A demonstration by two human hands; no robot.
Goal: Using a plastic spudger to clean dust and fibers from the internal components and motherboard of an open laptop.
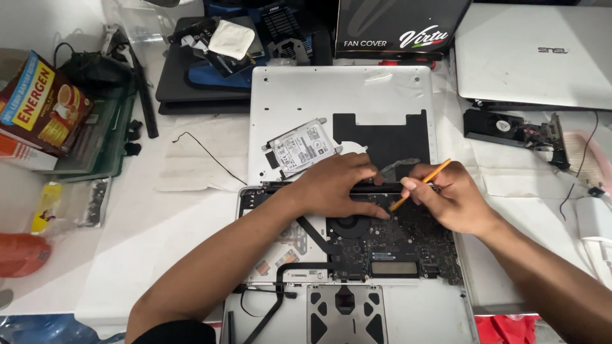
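Observation:
An opened silver laptop [408,318] lies in front of me with its dark circuit board [408,245] and round fan [349,224] exposed. My left hand [335,185] rests flat on the board's far edge, fingers spread toward the right. My right hand [446,194] pinches a thin orange stick tool [422,183], whose tip touches the board just right of the left fingertips. The removed silver bottom cover [280,95] lies beyond, with a loose hard drive [299,148] on it.
A closed white laptop [529,51] sits at the far right, a loose fan part [500,126] below it. A dark box [398,25] stands at the back. Dark laptops and parts [191,83] lie at the far left, a colourful carton [38,102] further left.

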